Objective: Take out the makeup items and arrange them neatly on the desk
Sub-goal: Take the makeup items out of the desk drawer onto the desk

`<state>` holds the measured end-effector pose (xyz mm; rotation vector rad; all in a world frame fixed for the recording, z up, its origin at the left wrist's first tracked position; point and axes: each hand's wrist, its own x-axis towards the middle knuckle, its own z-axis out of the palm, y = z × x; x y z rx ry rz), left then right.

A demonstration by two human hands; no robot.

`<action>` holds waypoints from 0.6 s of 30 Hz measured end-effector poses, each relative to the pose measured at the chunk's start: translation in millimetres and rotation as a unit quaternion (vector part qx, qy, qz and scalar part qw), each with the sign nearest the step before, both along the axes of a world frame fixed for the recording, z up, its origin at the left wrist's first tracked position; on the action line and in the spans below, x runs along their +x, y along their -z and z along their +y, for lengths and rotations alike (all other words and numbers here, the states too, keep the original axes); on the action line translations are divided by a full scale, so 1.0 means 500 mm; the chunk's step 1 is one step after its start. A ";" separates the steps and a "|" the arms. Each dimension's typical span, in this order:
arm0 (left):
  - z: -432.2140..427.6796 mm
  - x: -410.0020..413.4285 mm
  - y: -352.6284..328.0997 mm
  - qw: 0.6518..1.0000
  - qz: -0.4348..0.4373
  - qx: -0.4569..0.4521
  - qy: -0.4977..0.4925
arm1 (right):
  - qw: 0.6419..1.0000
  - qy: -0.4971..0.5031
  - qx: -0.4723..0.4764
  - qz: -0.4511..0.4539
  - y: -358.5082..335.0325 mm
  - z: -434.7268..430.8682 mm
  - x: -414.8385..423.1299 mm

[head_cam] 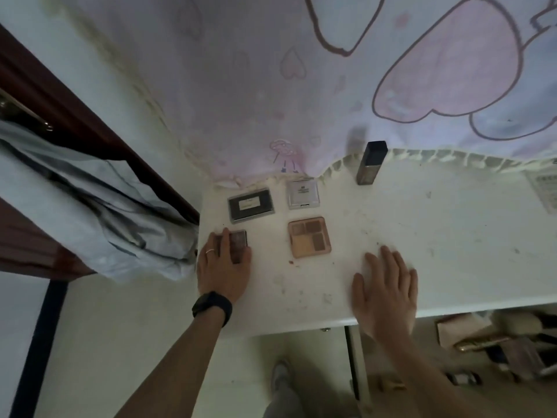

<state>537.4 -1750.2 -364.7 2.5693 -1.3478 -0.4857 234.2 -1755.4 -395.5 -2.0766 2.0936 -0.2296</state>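
The left hand (pixel 224 268) grips a small palette (pixel 239 240) near the desk (pixel 452 236) edge, while the right hand (pixel 385 294) lies flat, fingers straight.

left hand (pixel 224 267): arm reaching forward, palm down, fingers and thumb pinching a palette (pixel 239 244); dark band (pixel 212 307) on wrist | right hand (pixel 385 288): palm down, flat, fingers straight and close together

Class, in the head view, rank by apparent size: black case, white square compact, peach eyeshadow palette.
1. peach eyeshadow palette
2. black case
3. white square compact
The palette lies nearest the camera, so first place is unsure.
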 end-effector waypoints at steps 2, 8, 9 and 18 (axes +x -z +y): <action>-0.005 0.002 0.002 1.000 -0.008 -0.004 -0.015 | 1.000 0.000 0.005 0.009 0.004 -0.001 0.001; 0.008 -0.016 -0.005 0.999 0.010 -0.038 -0.005 | 1.000 -0.003 0.014 -0.001 -0.003 0.000 -0.002; 0.017 -0.027 -0.010 0.998 0.008 -0.059 0.016 | 1.000 -0.007 0.013 -0.014 -0.010 0.001 -0.002; 0.142 -0.346 0.003 0.913 0.102 -0.162 0.360 | 0.980 -0.015 -0.061 -0.189 -0.008 0.182 -0.138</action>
